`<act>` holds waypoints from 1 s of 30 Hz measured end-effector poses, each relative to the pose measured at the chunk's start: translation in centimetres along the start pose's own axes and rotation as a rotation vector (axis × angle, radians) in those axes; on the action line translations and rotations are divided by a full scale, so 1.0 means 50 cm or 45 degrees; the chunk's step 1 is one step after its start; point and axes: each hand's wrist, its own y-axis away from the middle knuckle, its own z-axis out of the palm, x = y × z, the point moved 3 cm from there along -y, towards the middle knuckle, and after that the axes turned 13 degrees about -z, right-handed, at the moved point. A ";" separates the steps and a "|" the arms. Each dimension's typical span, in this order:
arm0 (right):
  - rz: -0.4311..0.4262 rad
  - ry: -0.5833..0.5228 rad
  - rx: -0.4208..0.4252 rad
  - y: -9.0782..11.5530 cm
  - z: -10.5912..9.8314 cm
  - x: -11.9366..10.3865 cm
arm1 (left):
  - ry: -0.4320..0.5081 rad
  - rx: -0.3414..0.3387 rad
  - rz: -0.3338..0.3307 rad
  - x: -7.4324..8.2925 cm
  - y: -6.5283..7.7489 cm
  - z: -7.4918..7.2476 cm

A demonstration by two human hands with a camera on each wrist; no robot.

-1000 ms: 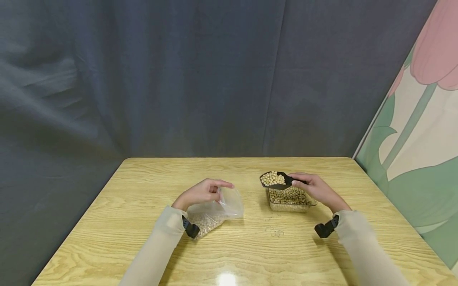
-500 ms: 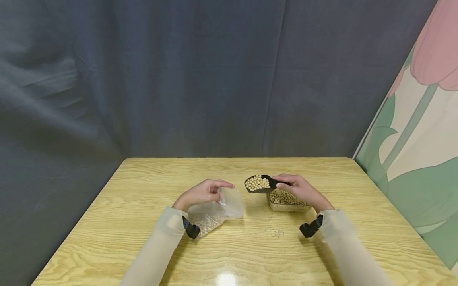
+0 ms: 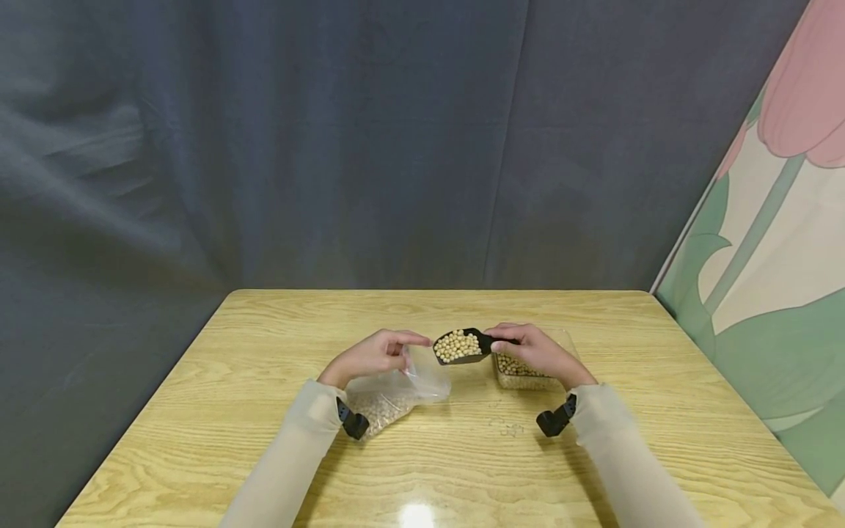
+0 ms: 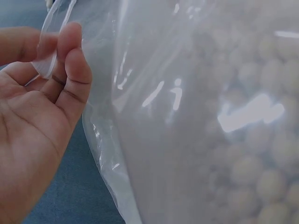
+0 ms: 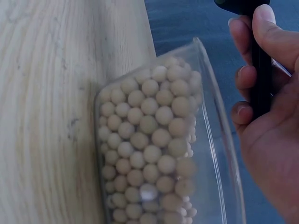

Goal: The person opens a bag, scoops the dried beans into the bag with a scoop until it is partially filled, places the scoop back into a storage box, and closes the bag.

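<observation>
My left hand (image 3: 372, 357) pinches the rim of a clear plastic bag (image 3: 429, 378), its fingers curled at the bag's mouth. Round pale beans, perhaps soybeans, lie in the lower part of the bag, seen blurred through the plastic in the left wrist view. My right hand (image 3: 538, 353) grips the handle of a black scoop (image 5: 261, 70). Heaped with the same beans (image 3: 457, 345), the scoop is held level just right of the left fingertips, by the bag's mouth. Beneath and behind the right hand stands a clear rectangular container (image 3: 524, 382) holding more beans.
Everything stands on a wood-grain table (image 3: 264, 411). A dark curtain (image 3: 370, 147) hangs behind its far edge, and a flower-painted panel (image 3: 779, 293) is at the right. Faint marks (image 3: 507, 427) show on the tabletop in front of the container.
My right hand has carried the bean-filled scoop leftward from above the container to beside the bag's mouth. The left hand and the bag have stayed in place.
</observation>
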 end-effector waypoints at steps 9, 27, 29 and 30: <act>-0.027 0.025 -0.075 -0.014 0.012 -0.011 | 0.058 -0.012 -0.046 0.002 -0.001 0.001; -0.077 0.123 -0.162 -0.032 0.011 -0.024 | 0.041 0.006 -0.012 0.000 -0.002 0.001; -0.076 0.148 -0.177 -0.033 0.010 -0.027 | 0.038 0.004 -0.015 0.000 -0.002 0.002; -0.078 0.164 -0.185 -0.033 0.010 -0.028 | 0.042 -0.001 -0.016 0.001 -0.002 0.002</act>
